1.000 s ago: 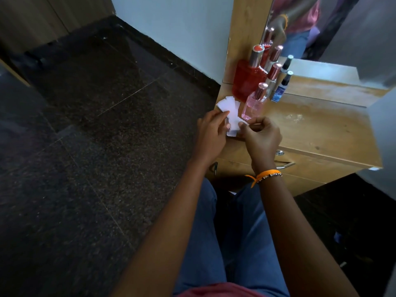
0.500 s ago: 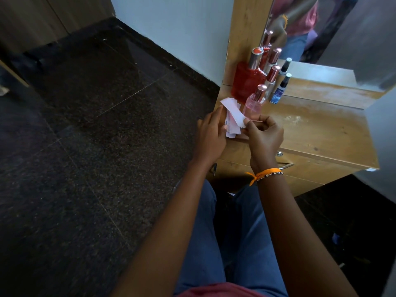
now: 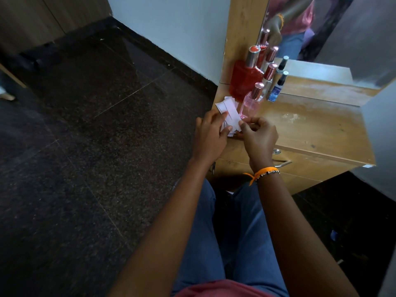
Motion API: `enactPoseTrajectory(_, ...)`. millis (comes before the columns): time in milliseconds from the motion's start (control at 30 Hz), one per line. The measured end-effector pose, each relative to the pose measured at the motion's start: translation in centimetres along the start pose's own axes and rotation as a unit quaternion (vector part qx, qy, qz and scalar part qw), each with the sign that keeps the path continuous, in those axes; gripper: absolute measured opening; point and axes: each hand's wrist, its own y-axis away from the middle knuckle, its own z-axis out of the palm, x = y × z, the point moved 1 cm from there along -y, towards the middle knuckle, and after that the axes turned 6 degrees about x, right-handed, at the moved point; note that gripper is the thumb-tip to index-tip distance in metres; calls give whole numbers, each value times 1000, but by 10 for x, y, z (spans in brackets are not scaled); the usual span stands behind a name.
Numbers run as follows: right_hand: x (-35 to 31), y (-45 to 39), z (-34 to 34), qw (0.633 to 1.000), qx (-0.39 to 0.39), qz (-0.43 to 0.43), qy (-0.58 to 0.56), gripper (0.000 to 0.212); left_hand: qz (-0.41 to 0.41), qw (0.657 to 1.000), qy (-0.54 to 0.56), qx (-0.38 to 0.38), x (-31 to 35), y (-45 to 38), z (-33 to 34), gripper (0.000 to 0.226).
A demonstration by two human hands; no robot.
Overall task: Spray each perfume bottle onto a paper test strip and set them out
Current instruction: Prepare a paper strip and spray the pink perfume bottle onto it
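Both hands (image 3: 232, 133) pinch paper strips (image 3: 230, 113), long axes fanning toward the bottles (image 3: 249, 102).

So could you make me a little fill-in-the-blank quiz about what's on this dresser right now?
1. Both hands are handling white paper ____ at the dresser's front left corner.
2. The biggest bottle is coloured ____.
3. The pink bottle stands just ____ the strips, nearer the mirror.
4. The orange band is on the ____ wrist.

Missing words: strips; red; behind; right
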Motion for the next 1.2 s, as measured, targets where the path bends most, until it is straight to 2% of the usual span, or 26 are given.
enactPoseTrajectory(100,2,-2,-2,1000,-11,1,12,13,3,1000,-12,2,-1,0,1,48)
enactPoseTrajectory(233,2,-4,-4,1000,-11,13,5,6,10,1000,-15,-1,-1,-1,0,46)
enactPoseTrajectory(567,-6,6,-17,992,25,-93,75,6,5,1000,-10,-1,1,-1,0,45)
enactPoseTrajectory(767,4,15,-37,987,6,-155,-34,6,-8,1000,26,0,8,-2,-3,46)
enactPoseTrajectory(933,20,6,-59,982,119,-104,-99,4,-17,998,61,14,15,-3,-6,49)
enactPoseTrajectory(1067,29,-5,-69,986,155,-53,18,5,-48,999,16,21,25,0,-2,61)
enactPoseTrajectory(1200,28,-10,-68,979,136,-51,141,14,-98,994,3,36,37,0,6,79)
